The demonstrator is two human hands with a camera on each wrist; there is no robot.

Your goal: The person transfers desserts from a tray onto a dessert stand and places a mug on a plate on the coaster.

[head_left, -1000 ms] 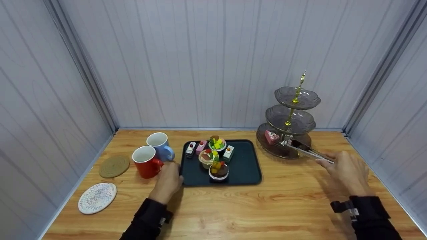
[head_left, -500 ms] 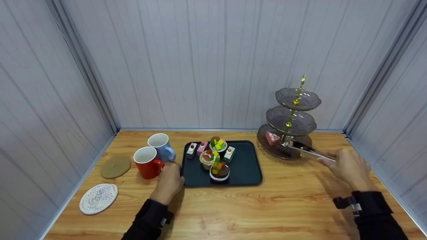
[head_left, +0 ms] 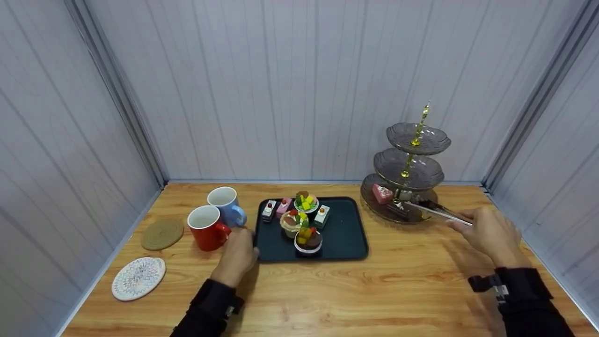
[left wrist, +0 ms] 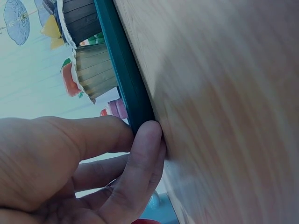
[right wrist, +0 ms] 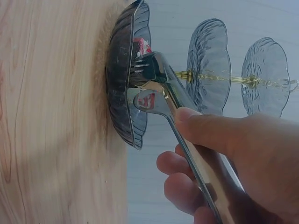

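Note:
My left hand [head_left: 237, 256] pinches the left edge of a dark green tray [head_left: 345, 239], thumb above and fingertips at the edge in the left wrist view. My right hand [head_left: 491, 234] holds metal tongs [right wrist: 203, 161], thumb on one arm and fingers along the other. Their spread tips reach into the bottom dish [head_left: 367, 204] of a three-tier stand. There a dark cake slice [head_left: 398, 211] lies by the post, beside the tongs' tips. A pink cake wedge [head_left: 382, 194] sits at the dish's left. Cupcakes and small cakes stand on the tray, including a chocolate cupcake [head_left: 308, 241].
A red mug [head_left: 204, 229] and a light blue mug [head_left: 225, 206] stand just left of my left hand and the tray. Farther left lie a tan woven coaster [head_left: 162, 234] and a white patterned coaster [head_left: 139, 278]. Pale panel walls [head_left: 290, 93] enclose the table.
The tongs' tips have spread apart, and the dark cake slice that was between them now lies lower in the bottom dish. My left hand stays at the tray edge.

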